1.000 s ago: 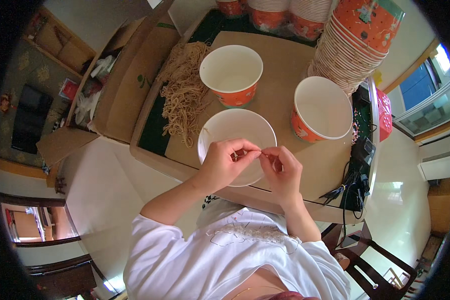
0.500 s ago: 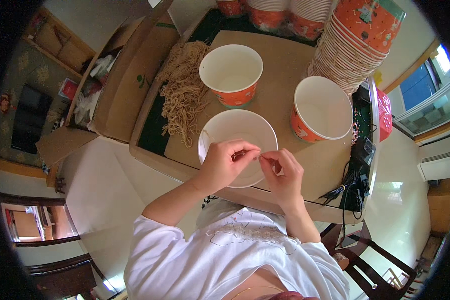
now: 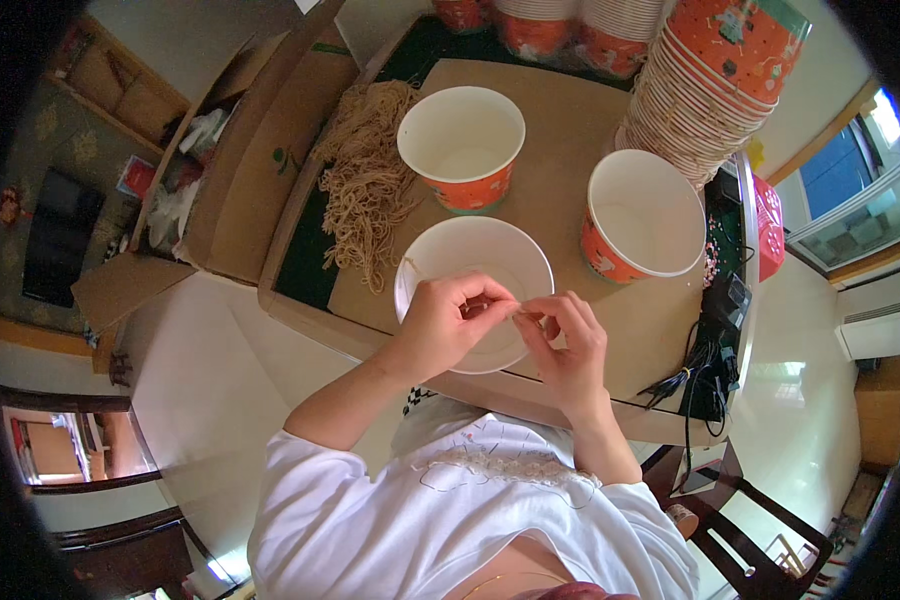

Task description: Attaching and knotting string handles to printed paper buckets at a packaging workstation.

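A white-lined paper bucket (image 3: 448, 240) stands at the table's near edge, below both hands. A bit of tan string (image 3: 410, 264) shows at its left rim. Over the bucket's mouth, my left hand (image 3: 454, 318) pinches a thin end of string between thumb and forefinger. My right hand (image 3: 566, 338) meets it fingertip to fingertip, also closed in a pinch on the string. Most of the strand is hidden by the fingers. Just beyond stands a second bucket, orange outside (image 3: 472, 188), and a third bucket (image 3: 600, 250) is to the right.
A heap of tan strings (image 3: 368, 190) lies at the table's left, beside a large open carton (image 3: 260, 170). A tall stack of orange buckets (image 3: 700, 100) leans at the far right, with more stacks (image 3: 530, 38) behind. Black cables (image 3: 695, 375) lie at the right edge.
Both hands have shifted very slightly to the left, and the right fingertips have closed in tighter against the left ones. The buckets stay in their places.
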Action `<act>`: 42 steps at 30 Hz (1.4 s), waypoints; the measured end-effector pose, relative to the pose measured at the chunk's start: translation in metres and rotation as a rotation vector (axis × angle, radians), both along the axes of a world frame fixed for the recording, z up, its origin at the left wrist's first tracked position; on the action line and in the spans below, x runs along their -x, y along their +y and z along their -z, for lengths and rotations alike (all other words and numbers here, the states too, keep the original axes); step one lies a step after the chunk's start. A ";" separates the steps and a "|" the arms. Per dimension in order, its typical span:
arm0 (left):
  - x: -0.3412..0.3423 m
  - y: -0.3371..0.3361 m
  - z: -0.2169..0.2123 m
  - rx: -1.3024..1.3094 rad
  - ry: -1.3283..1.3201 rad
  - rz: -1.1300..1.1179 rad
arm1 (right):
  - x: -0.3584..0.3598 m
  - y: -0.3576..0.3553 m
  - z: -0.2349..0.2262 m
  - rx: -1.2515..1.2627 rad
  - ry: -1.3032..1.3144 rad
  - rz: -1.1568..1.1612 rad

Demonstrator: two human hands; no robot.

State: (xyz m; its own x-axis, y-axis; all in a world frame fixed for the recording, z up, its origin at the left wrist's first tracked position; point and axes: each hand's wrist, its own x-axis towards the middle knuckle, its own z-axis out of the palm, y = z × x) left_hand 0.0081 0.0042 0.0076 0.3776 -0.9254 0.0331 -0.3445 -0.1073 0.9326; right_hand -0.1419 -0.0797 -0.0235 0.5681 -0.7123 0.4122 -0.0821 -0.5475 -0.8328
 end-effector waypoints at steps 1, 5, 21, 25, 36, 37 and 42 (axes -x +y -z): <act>0.001 -0.001 0.000 0.035 0.017 0.014 | 0.000 0.000 0.000 0.000 0.000 -0.001; 0.000 -0.003 -0.007 0.025 0.161 -0.013 | 0.000 -0.001 0.000 0.030 0.004 0.005; -0.002 0.001 -0.010 -0.053 -0.139 0.068 | 0.003 -0.005 -0.002 0.148 -0.009 -0.025; -0.004 0.001 0.000 0.023 0.019 0.038 | 0.001 -0.004 -0.003 0.076 -0.015 -0.011; 0.000 -0.001 -0.009 0.078 -0.033 0.065 | 0.003 -0.002 -0.004 0.056 -0.047 0.009; 0.002 -0.002 -0.008 0.121 -0.112 0.033 | 0.003 -0.002 -0.003 0.057 -0.047 0.010; 0.010 -0.003 -0.001 0.224 -0.410 -0.046 | 0.005 -0.002 -0.001 0.096 -0.040 -0.010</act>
